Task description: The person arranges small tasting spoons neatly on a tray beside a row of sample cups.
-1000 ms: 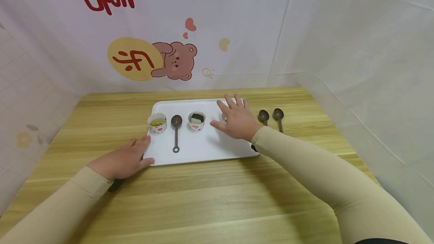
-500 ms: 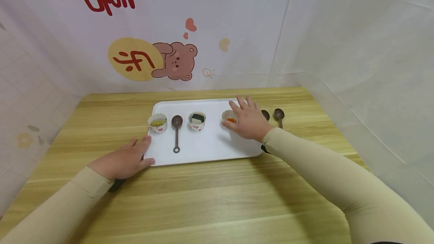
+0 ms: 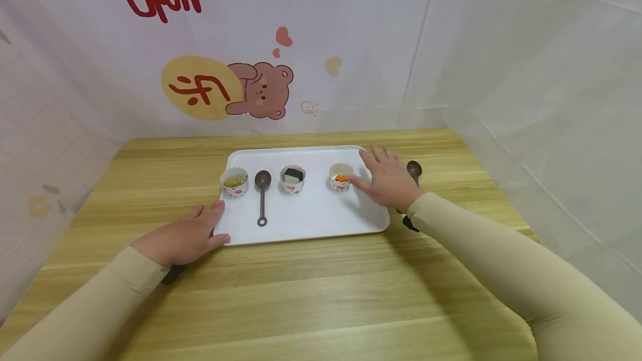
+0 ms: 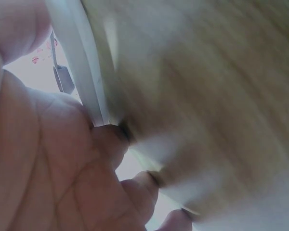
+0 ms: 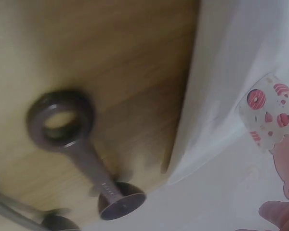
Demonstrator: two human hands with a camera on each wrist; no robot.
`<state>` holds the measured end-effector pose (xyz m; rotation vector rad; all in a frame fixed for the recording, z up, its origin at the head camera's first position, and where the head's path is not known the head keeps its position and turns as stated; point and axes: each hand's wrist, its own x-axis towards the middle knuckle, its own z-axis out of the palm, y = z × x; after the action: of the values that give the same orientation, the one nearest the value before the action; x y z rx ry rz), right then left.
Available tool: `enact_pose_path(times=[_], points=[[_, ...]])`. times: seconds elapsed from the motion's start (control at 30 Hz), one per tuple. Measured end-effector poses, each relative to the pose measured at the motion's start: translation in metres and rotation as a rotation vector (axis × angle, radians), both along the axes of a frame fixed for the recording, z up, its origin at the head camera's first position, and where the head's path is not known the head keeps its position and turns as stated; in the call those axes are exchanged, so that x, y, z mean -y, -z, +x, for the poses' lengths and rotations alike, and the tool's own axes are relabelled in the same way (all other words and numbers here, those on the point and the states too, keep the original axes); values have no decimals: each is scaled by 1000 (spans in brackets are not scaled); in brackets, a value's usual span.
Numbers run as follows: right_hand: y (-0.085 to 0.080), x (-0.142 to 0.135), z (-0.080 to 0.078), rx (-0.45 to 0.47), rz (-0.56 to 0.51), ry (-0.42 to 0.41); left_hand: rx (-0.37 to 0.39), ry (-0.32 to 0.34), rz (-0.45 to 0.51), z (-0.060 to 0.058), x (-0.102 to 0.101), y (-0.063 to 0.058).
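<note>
My left hand (image 3: 188, 234) rests at the left end of the white tray (image 3: 306, 222), fingers extended along the side edge and thumb at the front corner. In the left wrist view, fingertips (image 4: 139, 190) touch down beside the tray's rim. My right hand (image 3: 390, 184) is spread over the tray's right end, holding nothing. Its thumb is close to a paper cup (image 3: 341, 185) of orange bits; whether they touch I cannot tell. Also on the tray are a cup (image 3: 236, 189) with yellow-green food, a brown spoon (image 3: 262, 196) and a cup (image 3: 293, 187) holding dark and white pieces.
To the tray's right, a brown spoon (image 3: 414, 169) lies on the wooden table (image 3: 301, 299), partly hidden by my right arm. The right wrist view shows a spoon (image 5: 94, 163) there and part of another (image 5: 19, 211). White printed cloth (image 3: 361, 43) stands behind.
My right hand has moved rightward across the tray, uncovering the cup of orange bits and covering one of the spoons beside the tray. My left hand stays at the tray's corner.
</note>
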<state>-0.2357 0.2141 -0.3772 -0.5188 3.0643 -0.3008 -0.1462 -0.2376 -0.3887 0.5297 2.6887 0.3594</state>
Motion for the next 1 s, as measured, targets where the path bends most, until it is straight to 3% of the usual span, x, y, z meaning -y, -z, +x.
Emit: enact_pose_path(times=[0.53, 0.77, 1.0], points=[[5, -36, 7, 9, 10, 63, -11, 5, -15, -1, 1, 1], [10, -46, 10, -20, 69, 25, -13, 4, -26, -1, 2, 3], [15, -54, 15, -91, 60, -31, -5, 6, -29, -2, 1, 2]])
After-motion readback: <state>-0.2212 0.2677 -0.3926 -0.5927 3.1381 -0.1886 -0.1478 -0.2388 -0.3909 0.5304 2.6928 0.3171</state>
